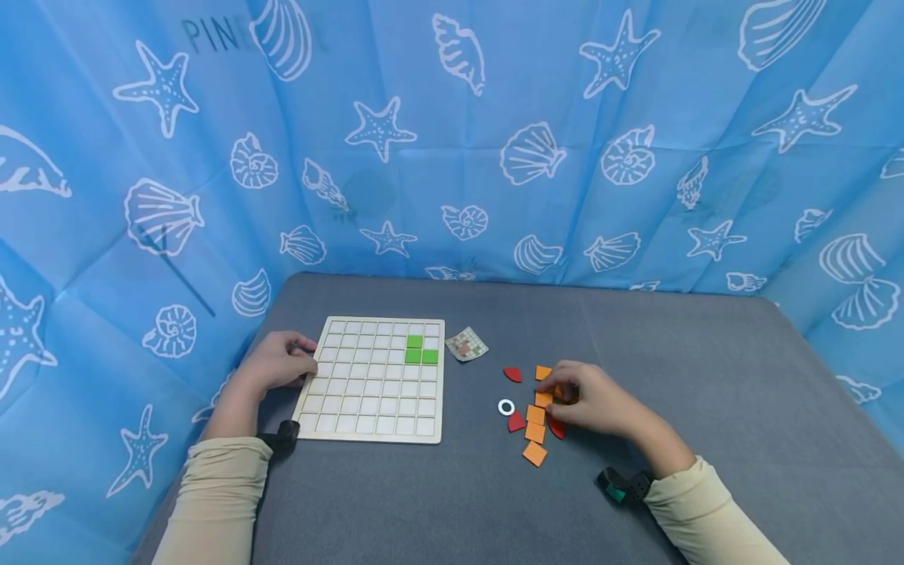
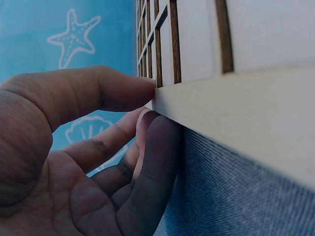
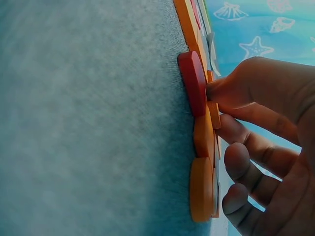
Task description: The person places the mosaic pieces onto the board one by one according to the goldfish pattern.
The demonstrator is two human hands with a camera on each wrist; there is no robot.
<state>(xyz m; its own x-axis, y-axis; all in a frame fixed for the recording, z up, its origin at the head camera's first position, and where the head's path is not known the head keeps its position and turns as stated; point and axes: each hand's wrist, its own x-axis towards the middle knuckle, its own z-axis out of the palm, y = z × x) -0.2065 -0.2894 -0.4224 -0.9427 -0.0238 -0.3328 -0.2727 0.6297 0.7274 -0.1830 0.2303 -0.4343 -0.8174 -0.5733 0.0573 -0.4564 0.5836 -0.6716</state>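
Observation:
A pale wooden grid board (image 1: 374, 384) lies on the grey table, with three green square tiles (image 1: 413, 355) in its cells at the upper right. My left hand (image 1: 278, 361) holds the board's left edge, its thumb on the rim and fingers beside and below, as the left wrist view shows. Over a cluster of orange squares, my right hand (image 1: 593, 399) has its thumb and index finger about one orange square tile (image 1: 544, 399), apparently pinching it. A red rounded piece (image 3: 193, 81) lies just by the thumb; the palm partly hides other orange pieces.
Orange squares (image 1: 534, 433) run in a loose column toward the front. To their left lie red quarter-circle pieces (image 1: 512, 375) and a white ring with a dark centre (image 1: 505, 407). A small patterned card (image 1: 466, 344) sits beside the board. A blue shell-print curtain (image 1: 452, 157) hangs behind.

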